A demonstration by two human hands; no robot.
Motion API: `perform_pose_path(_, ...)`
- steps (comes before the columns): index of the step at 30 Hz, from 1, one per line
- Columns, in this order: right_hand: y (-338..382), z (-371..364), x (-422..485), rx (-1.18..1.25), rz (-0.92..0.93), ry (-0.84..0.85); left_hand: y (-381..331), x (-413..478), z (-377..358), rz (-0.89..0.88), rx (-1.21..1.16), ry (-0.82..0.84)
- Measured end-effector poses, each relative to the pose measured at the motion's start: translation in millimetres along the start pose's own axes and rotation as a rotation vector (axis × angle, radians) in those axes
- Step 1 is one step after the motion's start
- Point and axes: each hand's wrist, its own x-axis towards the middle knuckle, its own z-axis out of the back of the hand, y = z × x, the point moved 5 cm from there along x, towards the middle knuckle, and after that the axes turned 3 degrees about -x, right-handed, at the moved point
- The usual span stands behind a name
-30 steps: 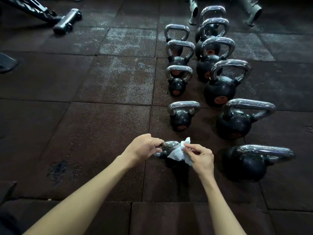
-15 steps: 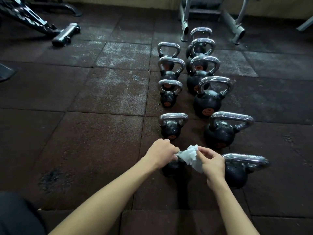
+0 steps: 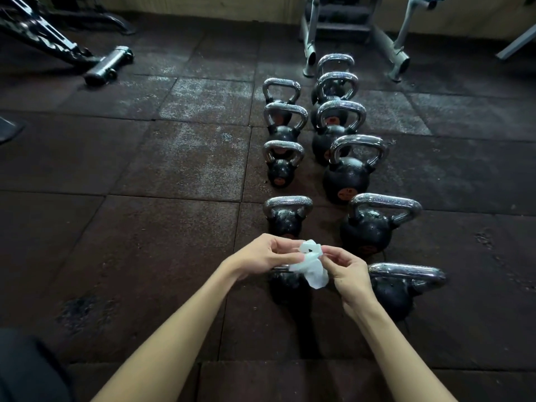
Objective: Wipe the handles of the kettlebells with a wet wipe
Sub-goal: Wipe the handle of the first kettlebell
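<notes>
While the wet wipe [image 3: 311,269] is hanging over the nearest kettlebell [image 3: 285,288], the left hand [image 3: 261,256] is pinching it at nine o'clock, the right hand [image 3: 351,275] at three o'clock.

A second ago the left hand [image 3: 261,256] was closed around the handle [image 3: 279,268] of the nearest small kettlebell [image 3: 285,287], while the right hand [image 3: 349,275] pressed the wipe [image 3: 311,266] against that handle. Now both hands have come off the handle and are raised a little above it. The wipe has left the metal with them and hangs crumpled between the two hands, each pinching it by the fingertips. The view has also tipped upward: the rows of kettlebells sit lower in the frame, the rack legs [image 3: 309,39] and the wall behind them now show, and dark clothing [image 3: 26,367] has entered at the lower left corner.
</notes>
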Motion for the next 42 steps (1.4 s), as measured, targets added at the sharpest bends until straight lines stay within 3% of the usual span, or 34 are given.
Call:
perform_pose_path(3, -1, -7, 1, -0.025, 0.012, -0.016, 10, 0, -7, -0.025, -0.040, -0.060)
perform_pose_path(7, 1, -16, 5, -0.137, 0.049, 0.069, 20, -7, -2, -0.068, 0.150, -0.292)
perform_pose_path(11, 3, -20, 19, -0.863, 0.357, 0.021, 37, -28, 38, -0.045, 0.312, -0.506)
perform_pose_path(13, -3, -43, 21, -1.215, 0.518, 0.135, 47, -39, 57, -0.024, 0.386, -0.597)
perform_pose_path(15, -9, -58, 26, -1.374, 0.612, 0.198, 55, -43, 61, -0.023, 0.416, -0.617)
perform_pose_path(21, -15, -32, 35, -1.146, 0.488, 0.153, 79, -37, 37, -0.063, 0.371, -0.590)
perform_pose_path(29, -21, -1, 30, -1.055, 0.386, 0.124, 90, -21, 28, -0.154, 0.378, -0.610)
perform_pose_path(34, -18, 15, 26, -1.010, 0.368, 0.070, 78, -3, 8, -0.299, 0.473, -0.547)
perform_pose_path(38, -18, 28, 27, -0.996, 0.353, 0.040, 98, 10, 18, -0.230, 0.324, -0.519)
perform_pose_path(42, -16, 29, 25, -0.965, 0.348, 0.019, 84, 15, 3, -0.372, 0.277, -0.504)
